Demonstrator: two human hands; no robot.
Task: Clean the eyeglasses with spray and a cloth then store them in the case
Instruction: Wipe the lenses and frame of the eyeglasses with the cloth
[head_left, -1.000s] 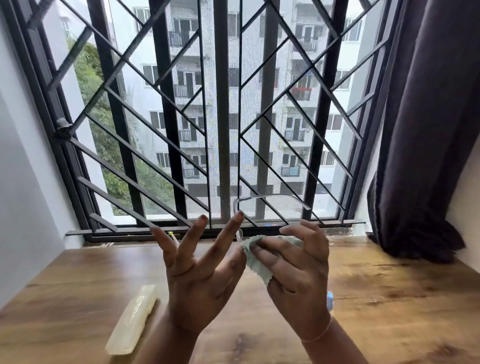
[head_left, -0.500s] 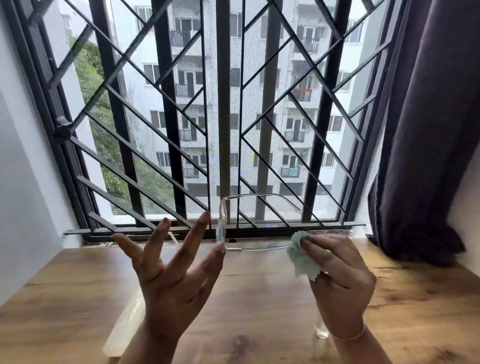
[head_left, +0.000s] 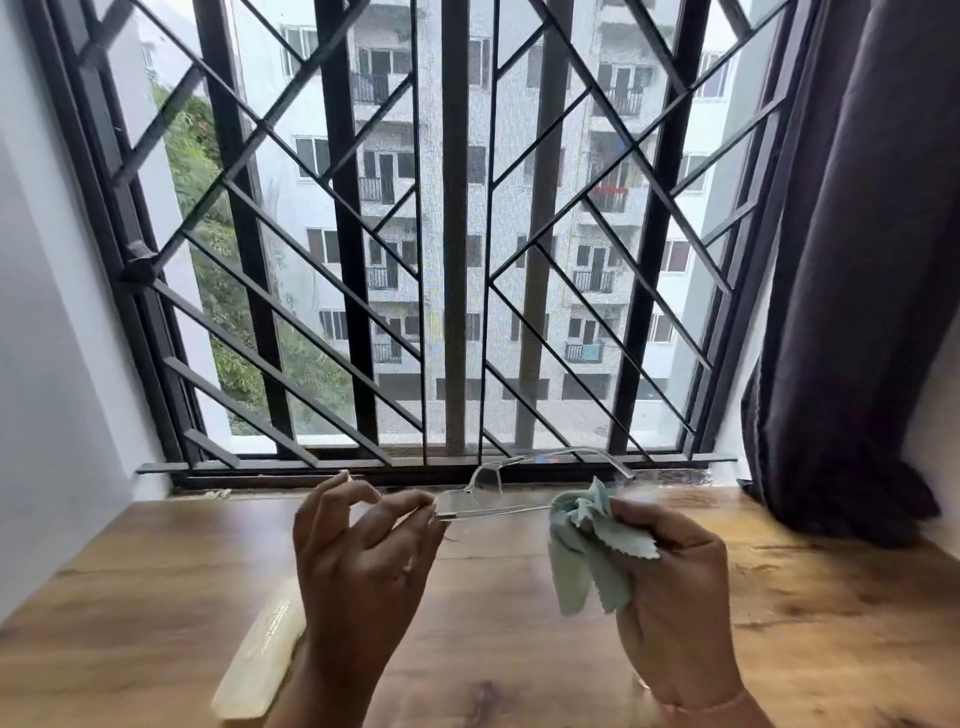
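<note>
Clear-framed eyeglasses (head_left: 488, 491) hang in the air above the wooden desk (head_left: 156, 587), temples unfolded. My left hand (head_left: 363, 566) pinches the frame's left end between thumb and fingertips. My right hand (head_left: 675, 587) grips a pale green cleaning cloth (head_left: 587, 551), wrapped around the end of the near temple. A pale yellow glasses case (head_left: 260, 660) lies shut on the desk, partly behind my left wrist. A bit of the clear spray bottle (head_left: 640, 682) shows behind my right wrist.
A window with black diagonal bars (head_left: 457, 260) fills the far side, its sill (head_left: 415, 465) just beyond the glasses. A dark curtain (head_left: 852, 260) hangs at the right. A white wall (head_left: 57, 364) bounds the left.
The glasses turned from upright to lying sideways, and my left fingers closed from spread to a pinch on the frame. My right hand slid the cloth outward to the right along the temple.
</note>
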